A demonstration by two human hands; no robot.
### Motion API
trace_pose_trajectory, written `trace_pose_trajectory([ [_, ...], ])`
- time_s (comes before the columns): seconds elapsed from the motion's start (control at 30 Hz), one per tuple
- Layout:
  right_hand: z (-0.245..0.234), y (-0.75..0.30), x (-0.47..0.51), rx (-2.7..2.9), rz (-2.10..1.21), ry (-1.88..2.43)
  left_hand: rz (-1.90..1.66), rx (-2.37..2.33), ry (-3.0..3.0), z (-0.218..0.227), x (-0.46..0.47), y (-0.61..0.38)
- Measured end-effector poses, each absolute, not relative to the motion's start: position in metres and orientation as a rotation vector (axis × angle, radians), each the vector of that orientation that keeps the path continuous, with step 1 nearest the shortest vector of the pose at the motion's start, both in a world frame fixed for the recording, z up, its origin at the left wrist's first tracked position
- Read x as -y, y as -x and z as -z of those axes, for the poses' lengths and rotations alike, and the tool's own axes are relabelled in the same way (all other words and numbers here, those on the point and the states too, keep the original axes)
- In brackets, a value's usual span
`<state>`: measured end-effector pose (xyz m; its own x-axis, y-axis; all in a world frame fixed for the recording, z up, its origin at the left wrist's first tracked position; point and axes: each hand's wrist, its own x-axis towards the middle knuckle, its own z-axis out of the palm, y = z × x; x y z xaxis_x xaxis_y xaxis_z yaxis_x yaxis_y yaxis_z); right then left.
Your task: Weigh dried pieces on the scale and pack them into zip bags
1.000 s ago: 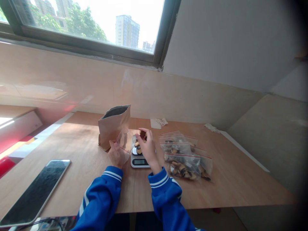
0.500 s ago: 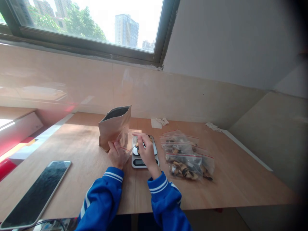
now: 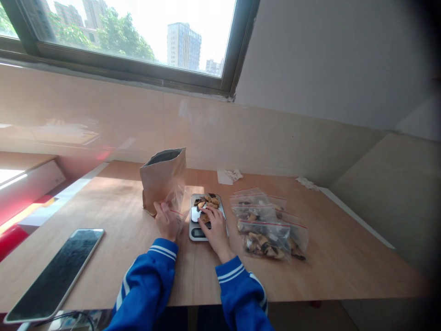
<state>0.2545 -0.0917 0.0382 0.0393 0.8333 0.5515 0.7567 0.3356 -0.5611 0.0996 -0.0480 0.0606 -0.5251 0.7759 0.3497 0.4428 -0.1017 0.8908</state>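
Observation:
My left hand [image 3: 167, 221] is closed on a clear zip bag [image 3: 176, 198], which it holds in front of a standing kraft paper pouch [image 3: 160, 181]. The pouch's top gapes open. Right of that hand lies a small kitchen scale [image 3: 197, 234] with brown and black dried pieces [image 3: 211, 201] on its plate, perhaps dried mushroom. My right hand [image 3: 215, 226] is over the front of the scale, its thumb and fingers bent around one of the dried pieces [image 3: 204, 218]. Whether it grips that piece firmly is hard to see.
Several filled zip bags [image 3: 267, 239] with red seals lie overlapping right of the scale. A large phone or tablet [image 3: 57, 276] rests at the left. Crumpled white paper [image 3: 229, 176] lies near the wall, below a window [image 3: 138, 41]. Cables [image 3: 74, 317] show under the front left edge.
My right hand has moved from beside the bag's mouth down and right onto the dried pieces on the scale. My left hand stays on the zip bag.

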Motion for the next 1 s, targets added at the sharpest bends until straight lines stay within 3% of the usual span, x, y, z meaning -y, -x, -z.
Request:
trace_pose_trajectory([
  [0.4, -0.04, -0.262, 0.091, 1.478, -0.262, 1.276, -1.594, -1.907, -1.392, -0.053, 0.045, -0.099],
  [0.6, -0.096, -0.243, 0.076, 1.279, -0.315, 1.165, -1.562, -1.912, -1.458, -0.05, 0.044, -0.1],
  [0.77, -0.133, -0.215, 0.068, 1.537, -0.515, 1.013, -1.541, -1.886, -1.49, -0.049, 0.044, -0.099],
  [1.0, -0.118, -0.212, 0.072, 1.6, -0.521, 1.081, -1.477, -1.928, -1.53, -0.055, 0.047, -0.1],
])
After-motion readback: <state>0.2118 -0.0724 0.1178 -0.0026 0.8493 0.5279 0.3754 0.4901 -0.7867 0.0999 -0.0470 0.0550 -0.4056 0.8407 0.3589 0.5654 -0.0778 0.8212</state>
